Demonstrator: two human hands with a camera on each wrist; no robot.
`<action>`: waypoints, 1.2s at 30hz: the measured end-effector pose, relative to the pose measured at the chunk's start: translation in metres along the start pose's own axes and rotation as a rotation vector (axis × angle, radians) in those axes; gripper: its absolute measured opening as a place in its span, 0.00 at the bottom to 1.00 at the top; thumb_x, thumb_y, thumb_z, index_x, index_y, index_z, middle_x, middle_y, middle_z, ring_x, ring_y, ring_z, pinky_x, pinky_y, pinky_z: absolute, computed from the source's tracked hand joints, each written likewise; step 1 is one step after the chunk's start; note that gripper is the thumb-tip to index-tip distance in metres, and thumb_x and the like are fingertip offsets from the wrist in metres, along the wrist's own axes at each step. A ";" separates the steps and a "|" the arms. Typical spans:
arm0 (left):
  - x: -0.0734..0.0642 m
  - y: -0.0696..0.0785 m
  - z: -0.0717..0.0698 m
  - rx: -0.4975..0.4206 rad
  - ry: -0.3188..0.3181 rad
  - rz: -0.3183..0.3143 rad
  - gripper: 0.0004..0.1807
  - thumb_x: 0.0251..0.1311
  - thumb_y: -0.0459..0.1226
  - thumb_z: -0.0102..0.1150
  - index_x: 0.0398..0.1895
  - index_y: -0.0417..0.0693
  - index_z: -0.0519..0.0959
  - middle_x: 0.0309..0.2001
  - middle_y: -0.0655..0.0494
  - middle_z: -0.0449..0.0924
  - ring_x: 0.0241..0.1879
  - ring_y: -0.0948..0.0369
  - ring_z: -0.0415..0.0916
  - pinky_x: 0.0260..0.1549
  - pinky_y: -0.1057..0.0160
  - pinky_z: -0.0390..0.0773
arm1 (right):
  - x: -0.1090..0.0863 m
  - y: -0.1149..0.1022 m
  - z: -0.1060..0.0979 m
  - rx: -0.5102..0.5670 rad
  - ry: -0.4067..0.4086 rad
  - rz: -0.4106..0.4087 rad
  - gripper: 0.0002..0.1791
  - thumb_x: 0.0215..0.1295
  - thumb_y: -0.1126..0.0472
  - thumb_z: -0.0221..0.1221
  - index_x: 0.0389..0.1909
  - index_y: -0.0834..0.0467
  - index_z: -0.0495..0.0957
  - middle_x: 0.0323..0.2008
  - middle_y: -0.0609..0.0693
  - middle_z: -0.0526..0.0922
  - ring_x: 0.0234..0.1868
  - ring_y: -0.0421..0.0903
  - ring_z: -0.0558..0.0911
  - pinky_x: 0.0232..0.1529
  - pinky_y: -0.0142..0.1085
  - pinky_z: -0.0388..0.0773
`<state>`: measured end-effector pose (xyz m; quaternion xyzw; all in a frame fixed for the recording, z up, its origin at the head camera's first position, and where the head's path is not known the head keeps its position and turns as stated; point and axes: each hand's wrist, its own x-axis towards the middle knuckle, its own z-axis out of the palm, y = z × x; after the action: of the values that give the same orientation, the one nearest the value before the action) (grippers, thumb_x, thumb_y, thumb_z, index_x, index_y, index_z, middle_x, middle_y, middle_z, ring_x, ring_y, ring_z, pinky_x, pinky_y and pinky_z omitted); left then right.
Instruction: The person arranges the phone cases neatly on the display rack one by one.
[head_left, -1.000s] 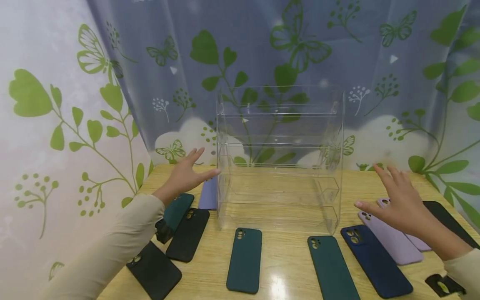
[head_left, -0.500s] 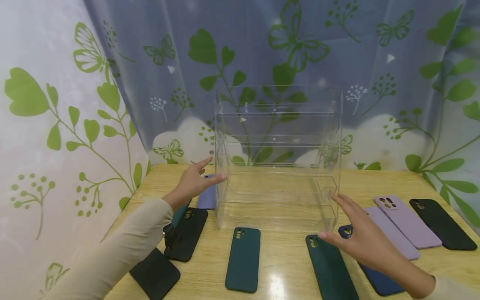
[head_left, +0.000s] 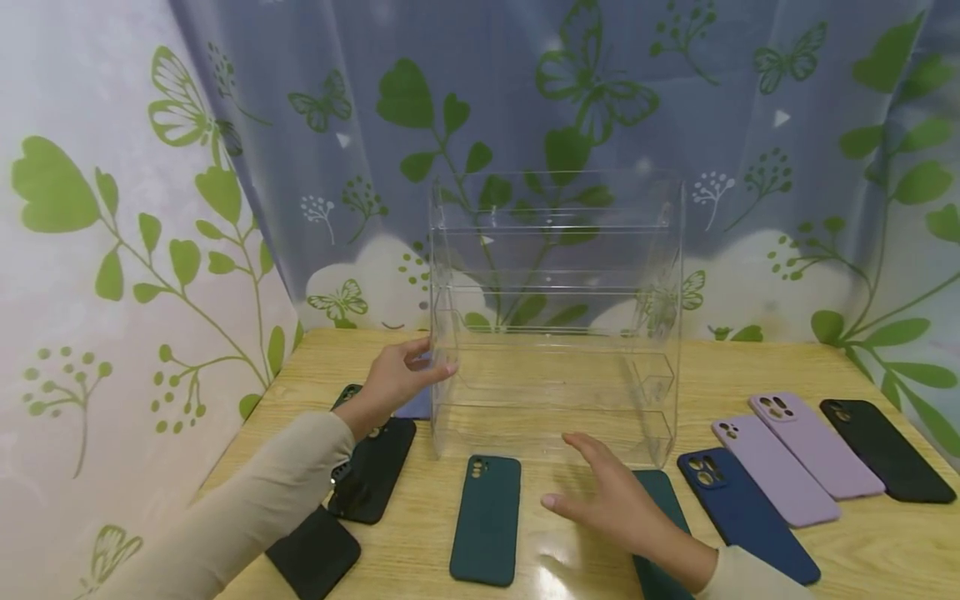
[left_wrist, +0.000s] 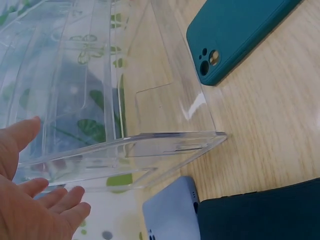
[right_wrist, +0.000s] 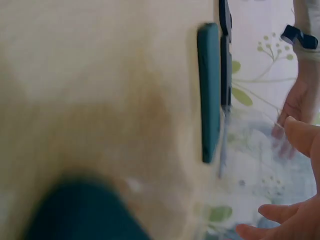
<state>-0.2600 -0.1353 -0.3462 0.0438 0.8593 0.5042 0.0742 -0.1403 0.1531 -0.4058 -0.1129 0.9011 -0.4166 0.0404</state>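
Nearest, a green case [head_left: 663, 504] lies partly beneath the right hand [head_left: 618, 504], which hangs over it with thumb and fingers wide, holding nothing. A black case [head_left: 318, 550] lies slanted on the left hand's side. The middle case [head_left: 485, 521], also green, sits on the table [head_left: 420, 558] between the two hands, its camera hole facing away. Right of the right hand, a navy case [head_left: 750, 517], two lilac cases [head_left: 780, 471] and a dark case [head_left: 888, 450] lie flat in a fan, probably so that each stays steady and separate.

Farther in, the left hand [head_left: 393, 379] is spread wide at the near left wall of the clear rack [head_left: 658, 379], thumb on one side, fingers on the other. That straddle suits steadying the wall, though through clear plastic I cannot tell whether they touch. Behind its fingers, beside the rack, lies a periwinkle case [head_left: 415, 406].

The rack stands upright beyond the right hand, its tiers facing the person; its broad base presumably keeps it standing. The patterned curtain [head_left: 480, 50] hangs behind.
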 end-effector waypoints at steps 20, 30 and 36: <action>0.001 -0.003 0.008 -0.054 0.067 0.010 0.35 0.58 0.42 0.67 0.68 0.46 0.67 0.65 0.46 0.69 0.62 0.49 0.71 0.56 0.50 0.76 | 0.021 -0.019 0.068 0.069 -0.074 -0.019 0.45 0.55 0.42 0.67 0.67 0.65 0.63 0.67 0.64 0.63 0.65 0.66 0.64 0.59 0.63 0.66; 0.000 0.000 0.009 -0.052 0.075 0.002 0.34 0.58 0.41 0.67 0.68 0.46 0.68 0.65 0.45 0.69 0.61 0.48 0.71 0.55 0.50 0.77 | 0.024 -0.017 0.077 -0.103 -0.195 -0.056 0.51 0.52 0.39 0.68 0.69 0.64 0.61 0.70 0.65 0.55 0.69 0.65 0.57 0.62 0.61 0.64; -0.001 0.000 0.009 -0.049 0.077 -0.006 0.34 0.58 0.41 0.67 0.68 0.47 0.68 0.65 0.45 0.69 0.61 0.49 0.70 0.55 0.49 0.76 | 0.022 -0.016 0.071 -0.228 -0.298 -0.105 0.52 0.51 0.38 0.68 0.71 0.61 0.61 0.73 0.61 0.50 0.73 0.61 0.52 0.64 0.60 0.62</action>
<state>-0.2578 -0.1276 -0.3509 0.0198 0.8490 0.5261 0.0436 -0.1475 0.0848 -0.4394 -0.2240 0.9194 -0.2919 0.1387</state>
